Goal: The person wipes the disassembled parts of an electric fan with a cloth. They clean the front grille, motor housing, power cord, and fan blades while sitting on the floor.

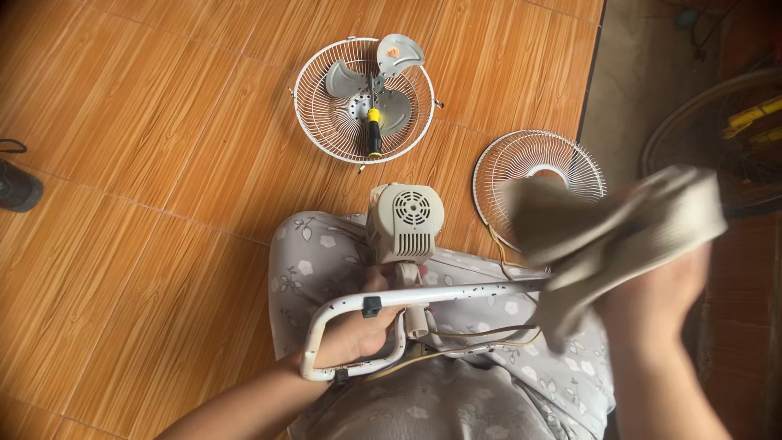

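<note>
Left hand [358,330] closed around white fan frame [391,300], right hand [652,293], blurred, apparently gripping grey cloth [619,224] on it.

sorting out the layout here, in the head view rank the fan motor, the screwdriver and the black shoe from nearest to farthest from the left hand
1. Fan motor: just above the left hand, over the lap.
2. Screwdriver: farther up, lying in the wire guard with the blades.
3. Black shoe: far off at the left edge of the floor.

Open wood floor [138,179] left. Far: grille [322,122] with blade [383,77] and screwdriver [374,130]. Right: second grille [562,159]; cloth [619,228] blocks near right.
</note>
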